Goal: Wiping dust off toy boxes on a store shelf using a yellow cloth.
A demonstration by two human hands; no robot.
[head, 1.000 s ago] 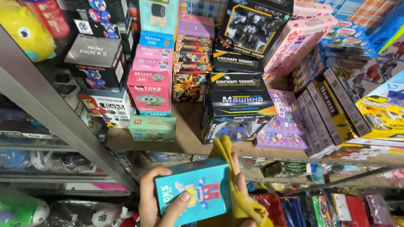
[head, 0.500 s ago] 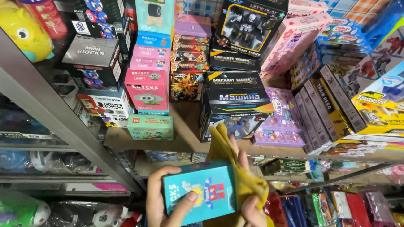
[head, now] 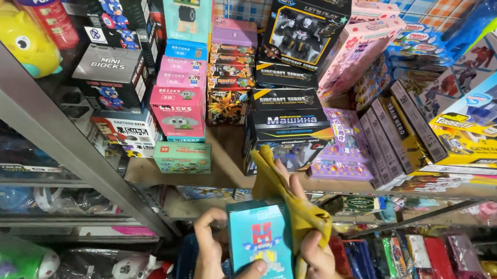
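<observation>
Left hand [head: 214,256] shut around a small teal box [head: 260,245], thumb on the front near the bottom, fingers curled on the left edge. Right hand [head: 313,249] closed on a yellow cloth [head: 291,198], fingers pressing it against the right side of the box. Cloth sticking up above the box and hanging down beside it. Box upright, low in the middle, in front of the shelf [head: 230,155]. Just above on the shelf, a small green box [head: 183,157] lying flat, with pink boxes [head: 178,102] stacked on top. Beside those, a stack of black boxes [head: 292,102]. Farther right, a pile of flat purple packs [head: 344,146]. Far up on the left, a yellow toy [head: 19,39] near a red can [head: 39,2].
</observation>
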